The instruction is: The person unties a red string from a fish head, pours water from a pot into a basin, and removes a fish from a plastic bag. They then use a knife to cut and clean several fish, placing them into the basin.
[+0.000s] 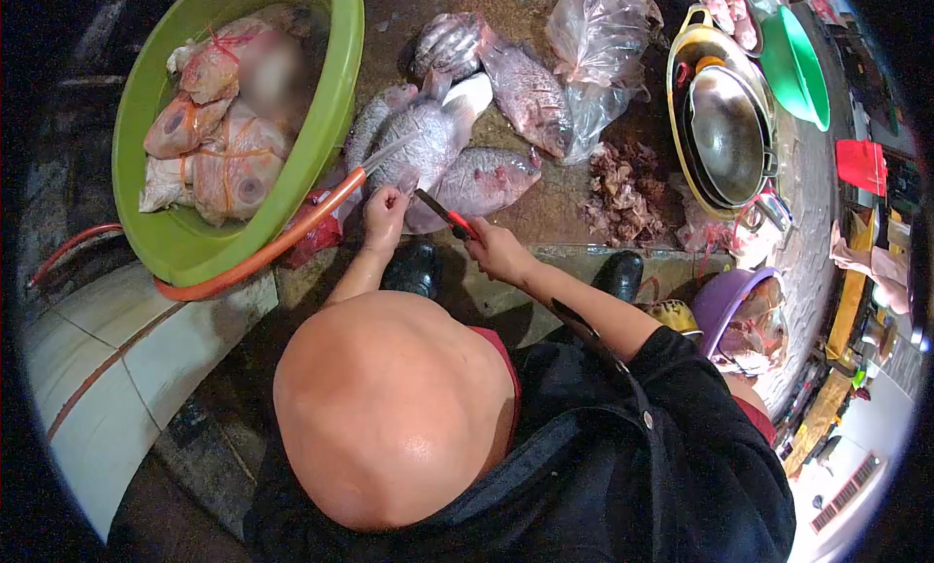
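Several grey fish lie on the wet floor in front of me. My right hand [498,251] is closed around the red handle of a knife [442,210], whose blade points up and left toward my left hand. My left hand [386,213] is closed at the lower edge of a grey fish [413,149]; what its fingers pinch is too small to make out. Just right of the blade lies a fish with reddish patches [484,181]. Farther up is a fish with cuts across its side [525,94].
A green tub [343,76] with bagged fish heads stands at the left, an orange hose [321,211] along its rim. Right of the fish are a plastic bag [601,37], a scrap pile [623,195], a basin holding a wok [728,135] and a purple tub [722,305].
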Demonstrator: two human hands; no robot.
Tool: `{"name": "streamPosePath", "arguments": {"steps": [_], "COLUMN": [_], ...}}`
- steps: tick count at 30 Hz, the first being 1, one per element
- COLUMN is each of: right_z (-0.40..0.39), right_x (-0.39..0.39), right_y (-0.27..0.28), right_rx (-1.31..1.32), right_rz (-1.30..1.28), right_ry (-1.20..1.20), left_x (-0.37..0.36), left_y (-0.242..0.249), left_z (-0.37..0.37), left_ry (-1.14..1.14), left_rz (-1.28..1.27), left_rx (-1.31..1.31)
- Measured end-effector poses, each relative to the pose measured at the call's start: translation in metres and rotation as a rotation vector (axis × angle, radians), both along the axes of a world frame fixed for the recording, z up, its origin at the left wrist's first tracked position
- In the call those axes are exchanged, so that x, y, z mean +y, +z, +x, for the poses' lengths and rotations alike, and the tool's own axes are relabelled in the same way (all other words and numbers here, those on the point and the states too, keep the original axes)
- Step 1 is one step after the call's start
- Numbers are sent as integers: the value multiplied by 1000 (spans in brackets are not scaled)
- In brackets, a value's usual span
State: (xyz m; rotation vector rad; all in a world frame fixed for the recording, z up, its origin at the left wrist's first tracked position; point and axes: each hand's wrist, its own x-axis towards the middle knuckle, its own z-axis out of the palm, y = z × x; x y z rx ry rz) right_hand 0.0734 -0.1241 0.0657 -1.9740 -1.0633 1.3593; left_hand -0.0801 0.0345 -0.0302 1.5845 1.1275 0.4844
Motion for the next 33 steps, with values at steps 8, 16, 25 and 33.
{"name": "streamPosePath", "arguments": {"steps": [8, 16, 25, 33], "right_z": [-7, -11, -14, -3], "right_x": [4, 10, 8, 6], "right_y": [-5, 30, 15, -10], "right_rx": [-160, -146, -200, -260], "right_rz": [-161, -212, -46, -33], "right_ry": [22, 20, 55, 56], "left_x": [-2, -5, 3, 6], "left_y": [9, 39, 51, 49], "left_z": [4, 0, 11, 22], "left_ry": [1, -258, -562, -698], "left_rz": [261, 680, 956, 916], "left_rx": [65, 314, 487, 581]}}
